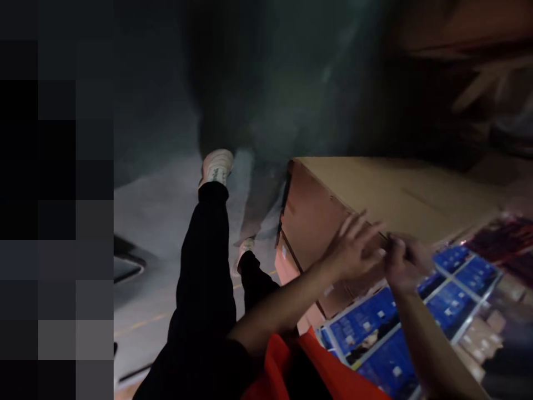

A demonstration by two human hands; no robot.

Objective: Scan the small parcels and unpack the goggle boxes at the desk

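Observation:
My left hand (353, 247) reaches in front of a large cardboard box (316, 208), its fingers stretched out and spread. Close beside it on the right, my right hand (406, 262) is closed, thumb and fingers pressed together. A thin dark line shows between the two hands; whether it is a slim object in the right fingers or part of the box edge is unclear. The box has a broad flat tan top (387, 183). Both hands are near its upper edge, and contact with it cannot be made out.
Blue printed boxes (449, 308) with white bands are below and right of the hands. Small brown cartons (478, 341) lie farther right. My shoe (217, 166) is on the grey floor (154, 222). A bent dark bar (131, 269) is at left. The far area is dark, the left strip pixelated.

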